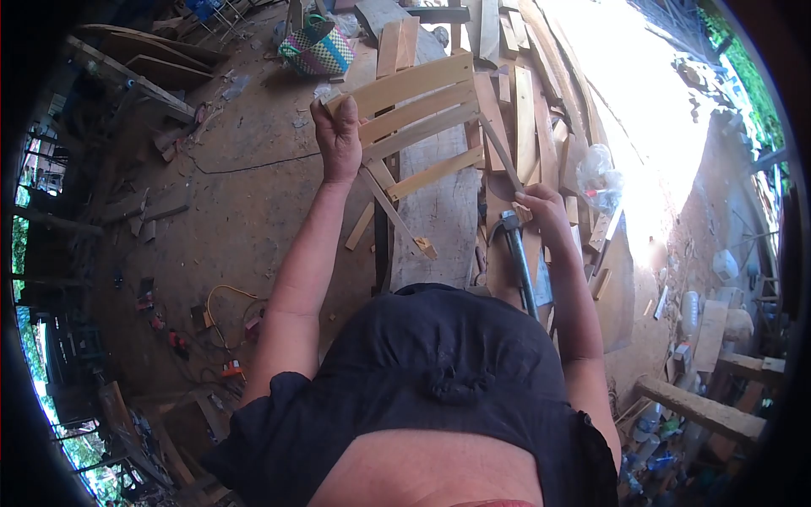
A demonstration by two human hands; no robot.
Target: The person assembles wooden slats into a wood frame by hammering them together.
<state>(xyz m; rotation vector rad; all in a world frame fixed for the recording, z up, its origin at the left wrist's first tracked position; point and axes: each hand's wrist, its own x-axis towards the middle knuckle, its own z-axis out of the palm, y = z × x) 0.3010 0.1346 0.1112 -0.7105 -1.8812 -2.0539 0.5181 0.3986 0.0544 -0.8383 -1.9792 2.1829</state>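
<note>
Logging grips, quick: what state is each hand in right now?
Left hand: closed on the upper corner of the slatted wooden frame.
Right hand: closed around the end of the frame's thin leg.

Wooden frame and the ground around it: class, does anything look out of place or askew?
The wooden frame has its lowest slat set apart from the three above, perhaps by design. Crumpled clear plastic lies beside the wood pieces, looking like stray litter.

"What's the wooden frame (422,108) like?"
"Pale, with four slats (435,173) across two slim legs (498,150)."
"How's it held?"
"Tilted, between the left hand (340,139) and right hand (545,211), above a grey board (439,228)."
</note>
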